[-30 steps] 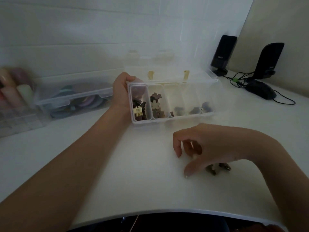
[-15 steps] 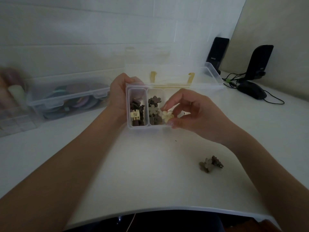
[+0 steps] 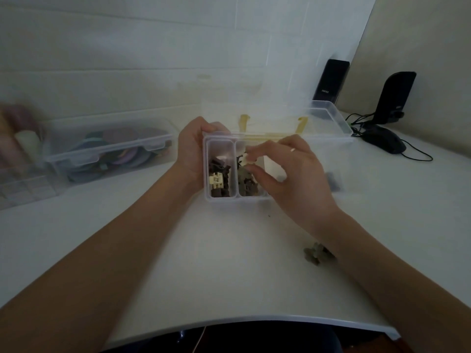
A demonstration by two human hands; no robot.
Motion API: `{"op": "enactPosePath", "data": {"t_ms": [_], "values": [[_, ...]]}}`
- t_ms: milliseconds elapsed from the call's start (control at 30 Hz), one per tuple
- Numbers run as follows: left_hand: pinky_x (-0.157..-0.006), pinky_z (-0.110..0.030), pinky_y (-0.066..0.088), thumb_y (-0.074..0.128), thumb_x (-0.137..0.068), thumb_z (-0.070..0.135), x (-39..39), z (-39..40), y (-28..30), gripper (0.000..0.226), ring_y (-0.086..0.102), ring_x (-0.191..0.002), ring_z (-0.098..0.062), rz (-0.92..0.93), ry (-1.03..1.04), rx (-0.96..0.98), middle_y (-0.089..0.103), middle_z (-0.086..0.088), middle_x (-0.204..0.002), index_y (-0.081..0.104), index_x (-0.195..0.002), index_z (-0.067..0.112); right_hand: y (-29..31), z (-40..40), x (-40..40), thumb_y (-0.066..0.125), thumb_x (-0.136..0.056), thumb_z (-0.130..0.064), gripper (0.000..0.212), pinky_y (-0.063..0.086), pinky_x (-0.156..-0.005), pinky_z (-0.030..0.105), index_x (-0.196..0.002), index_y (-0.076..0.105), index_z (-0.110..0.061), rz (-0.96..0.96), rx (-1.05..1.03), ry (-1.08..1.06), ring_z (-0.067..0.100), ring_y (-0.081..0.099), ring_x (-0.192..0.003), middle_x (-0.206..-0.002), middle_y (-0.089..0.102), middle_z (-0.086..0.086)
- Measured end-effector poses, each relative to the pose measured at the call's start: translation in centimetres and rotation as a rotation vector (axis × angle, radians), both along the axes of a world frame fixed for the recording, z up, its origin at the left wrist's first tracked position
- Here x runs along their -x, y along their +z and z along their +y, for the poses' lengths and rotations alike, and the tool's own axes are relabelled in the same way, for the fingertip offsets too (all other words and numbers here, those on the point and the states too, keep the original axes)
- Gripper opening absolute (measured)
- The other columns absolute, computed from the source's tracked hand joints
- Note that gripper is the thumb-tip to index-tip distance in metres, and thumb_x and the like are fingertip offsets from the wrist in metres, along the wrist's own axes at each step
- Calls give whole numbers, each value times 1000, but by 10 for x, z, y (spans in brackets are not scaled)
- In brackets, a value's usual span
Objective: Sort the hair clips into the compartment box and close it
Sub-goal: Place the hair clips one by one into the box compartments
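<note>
Clips fill 2 compartments of the box [image 3: 221, 198], left hand [image 3: 191, 154] gripping it, right hand [image 3: 288, 171] pinching a cream clip [image 3: 247, 159].

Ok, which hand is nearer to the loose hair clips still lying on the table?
Right. The right hand is at the compartment box, and its forearm passes just beside the loose hair clips. The left hand grips the box's far left end, farther off.

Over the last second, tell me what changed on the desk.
The right hand left the loose clips near the desk edge, carried a pale cream flower hair clip to the clear plastic compartment box and now pinches it over the second compartment. The left hand kept its grip on the box's left end.
</note>
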State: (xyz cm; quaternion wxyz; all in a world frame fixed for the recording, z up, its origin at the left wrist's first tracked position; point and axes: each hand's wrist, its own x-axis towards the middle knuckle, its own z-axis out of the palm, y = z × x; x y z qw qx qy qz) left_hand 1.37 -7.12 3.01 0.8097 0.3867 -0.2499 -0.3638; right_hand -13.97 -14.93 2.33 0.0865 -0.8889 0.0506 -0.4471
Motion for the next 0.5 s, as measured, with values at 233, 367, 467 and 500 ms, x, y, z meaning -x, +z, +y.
{"op": "enactPosePath", "data": {"t_ms": [233, 367, 467, 500], "values": [[-50, -20, 40, 44, -56, 19, 2, 2, 2, 15, 42, -44, -16, 45, 95, -2, 45, -1, -47, 50, -46, 10, 3, -12, 8, 65, -86, -23, 11, 32, -83, 13, -92, 73, -19, 32, 1, -12, 11, 45, -90, -112, 60, 2], [-46, -17, 40, 44, -55, 20, 1, 6, 5, 19, 42, -38, -11, 40, 116, -6, 44, 4, -41, 50, -37, 16, 10, -13, 15, 59, -90, -20, 16, 31, -82, 8, -104, 66, -21, 28, -93, 42, -3, 44, -92, -106, 58, -7], [-43, -14, 39, 41, -57, 19, 3, 8, 8, 24, 44, -34, -11, 30, 102, 8, 44, 4, -38, 49, -34, 16, 17, -9, 20, 56, -91, -11, 11, 36, -72, 10, -95, 65, -16, -81, -171, 46, 2, 51, -82, -90, 60, -15], [-42, -14, 39, 40, -57, 18, 3, 8, 9, 26, 44, -33, -10, 40, 93, 13, 43, 4, -37, 49, -33, 15, 19, -8, 23, 56, -91, -9, 10, 39, -68, 15, -90, 65, -13, -102, -197, 59, 8, 54, -77, -84, 61, -13]]}}
